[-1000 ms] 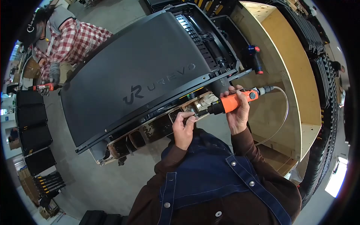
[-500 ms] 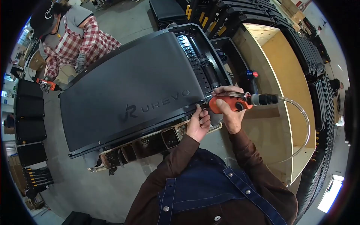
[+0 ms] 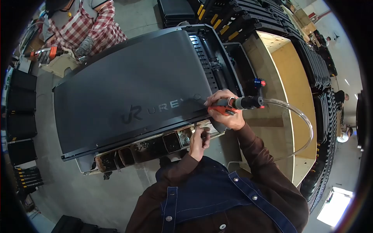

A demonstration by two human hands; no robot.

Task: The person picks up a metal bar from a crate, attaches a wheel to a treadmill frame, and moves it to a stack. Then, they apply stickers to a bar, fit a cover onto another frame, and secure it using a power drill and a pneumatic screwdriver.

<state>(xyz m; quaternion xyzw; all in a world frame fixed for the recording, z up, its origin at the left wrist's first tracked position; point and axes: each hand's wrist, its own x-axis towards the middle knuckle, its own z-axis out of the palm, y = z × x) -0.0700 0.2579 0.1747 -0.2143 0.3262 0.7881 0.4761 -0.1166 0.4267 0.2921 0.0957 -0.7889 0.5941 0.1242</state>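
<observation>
My right hand (image 3: 231, 117) is wrapped round an orange air screwdriver (image 3: 223, 110), held tilted over the near right corner of a black treadmill (image 3: 132, 81). A clear air hose (image 3: 305, 114) runs from its rear end. Just below the treadmill's near side rail (image 3: 155, 130) is my left hand (image 3: 199, 141), its fingers curled together; what they hold, if anything, is too small to make out. Embossed lettering reads UREVO on the dark belt. At the right end, the cover is off and a roller (image 3: 219, 75) shows inside.
Parts bins (image 3: 171, 143) sit under the near rail. A wooden crate (image 3: 287, 97) stands on the right, with a second driver (image 3: 258, 82) beside it. Across the treadmill a co-worker's gloved hand holds an orange driver (image 3: 48, 53). Stacked black treadmill parts (image 3: 314, 58) line the right.
My left hand has come off the rail edge, down towards me. The screwdriver in my right hand has shifted left and tipped more upright. The co-worker's driver has lifted off the treadmill's far corner.
</observation>
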